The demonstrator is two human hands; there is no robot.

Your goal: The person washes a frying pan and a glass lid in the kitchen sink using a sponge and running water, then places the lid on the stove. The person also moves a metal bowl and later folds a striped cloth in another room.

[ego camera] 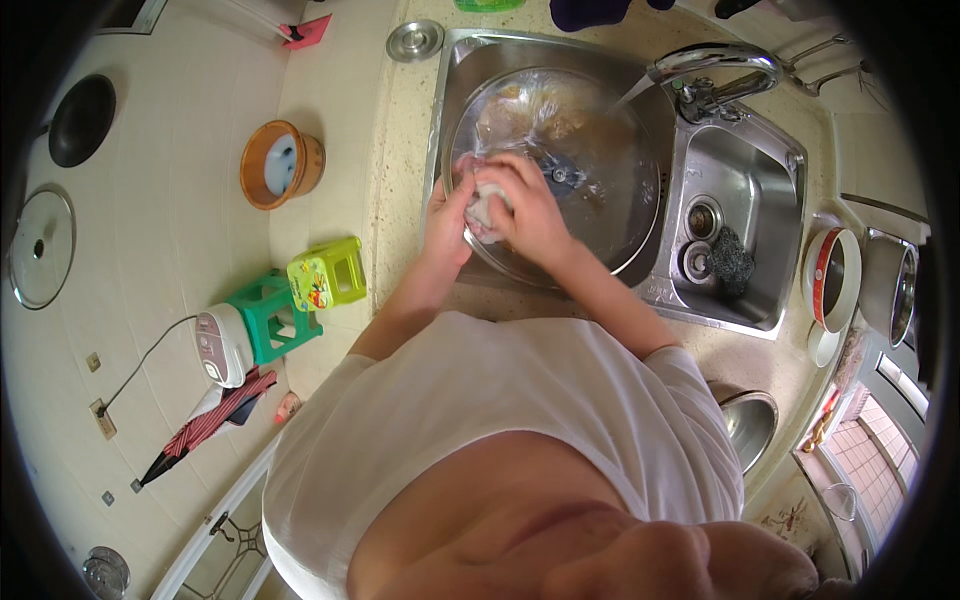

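Both my hands meet over the left rim of a large round metal pan [600, 225] that sits in the left basin of a stainless steel sink [465, 56]. Between them is a pale, wet, pinkish item [484, 214], perhaps raw meat; the fingers partly cover it. My left hand [448, 221] grips it from the left, and my right hand [525, 206] has its fingers curled over it from the right. Water runs from the chrome faucet [716, 60] into the pan, where brownish matter [525, 109] shows near the far side.
The smaller right basin [742, 157] holds a dark scouring pad [730, 261] and a drain strainer [697, 261]. A metal sink stopper [415, 40] lies on the counter, left of the sink. White bowls [840, 277] and a metal pot [887, 289] stand at the right.
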